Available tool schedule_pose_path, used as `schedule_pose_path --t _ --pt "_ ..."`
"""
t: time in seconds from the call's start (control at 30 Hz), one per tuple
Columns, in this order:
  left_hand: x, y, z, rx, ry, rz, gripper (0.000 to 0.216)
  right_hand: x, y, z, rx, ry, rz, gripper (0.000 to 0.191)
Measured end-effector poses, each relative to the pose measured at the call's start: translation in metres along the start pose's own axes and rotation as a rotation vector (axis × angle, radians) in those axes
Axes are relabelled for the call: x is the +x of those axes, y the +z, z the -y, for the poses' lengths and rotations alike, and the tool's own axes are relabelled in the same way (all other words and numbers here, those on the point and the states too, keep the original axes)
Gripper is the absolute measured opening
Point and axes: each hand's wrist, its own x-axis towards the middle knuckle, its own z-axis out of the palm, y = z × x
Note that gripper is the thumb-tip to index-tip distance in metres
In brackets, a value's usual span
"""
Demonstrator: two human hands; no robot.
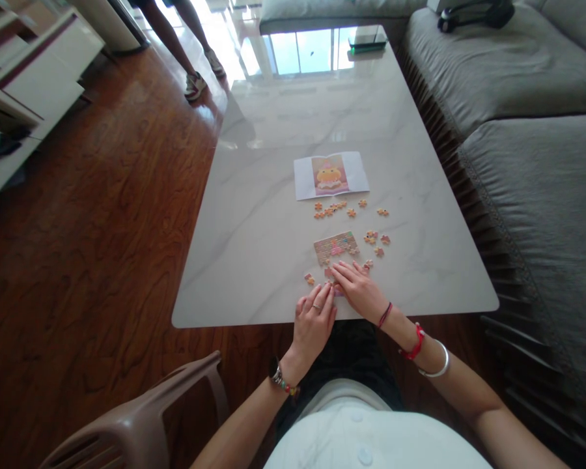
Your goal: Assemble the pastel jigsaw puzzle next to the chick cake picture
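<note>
Both hands are together near the table's front edge, over several loose jigsaw puzzle pieces [328, 271]. My left hand [315, 319] has its fingers bent and pressed together, the tips closed on a small piece. My right hand [355, 288] reaches in from the right, fingers stretched out and touching pieces; its thumb is mostly hidden. A pink piece [338, 292] shows between the hands. Just beyond lies a partly joined jigsaw puzzle [336, 246] with an uneven lower edge. One loose pair of pieces [309, 279] rests left of my fingers.
Behind the puzzle lies a creased sheet [331, 176] with a yellow-orange picture. More pieces [329, 210] are scattered below it and to the right [371, 237]. A dark flat box [368, 40] sits at the far end. Sofa [532, 163] right, plastic chair [146, 417] left; a person's legs [170, 39] beyond.
</note>
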Motion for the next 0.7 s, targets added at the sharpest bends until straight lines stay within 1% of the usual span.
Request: schedule_pose_path --t 0.07,0.13,0.27,0.37,0.47,0.5,0.57,0.7 --pt "-0.001 0.001 0.000 0.030 -0.003 0.003 0.039 -0.006 0.007 -0.001 -0.027 0.004 0.011 0.038" --pt "0.001 0.001 0.001 0.039 0.001 0.006 0.039 -0.007 0.011 -0.004 -0.027 -0.043 0.034 0.039" --pt "0.003 0.001 0.001 0.079 0.018 0.016 0.040 -0.004 0.012 -0.007 -0.001 -0.115 0.034 0.040" --pt "0.002 0.004 0.000 0.149 0.028 -0.010 0.040 -0.005 0.005 -0.010 0.054 -0.100 -0.056 0.037" --pt "0.000 0.005 0.000 0.208 0.039 -0.024 0.040 -0.008 -0.009 -0.025 0.104 0.024 -0.200 0.032" --pt "0.000 0.005 0.000 0.222 0.043 -0.024 0.040 -0.009 -0.014 -0.032 0.097 0.076 -0.222 0.030" --pt "0.000 0.005 0.000 0.243 0.049 -0.025 0.040 -0.009 -0.022 -0.046 0.067 0.122 -0.185 0.026" --pt "0.002 0.003 0.001 0.242 0.046 -0.022 0.040 -0.005 -0.030 -0.062 0.018 0.158 -0.016 0.019"
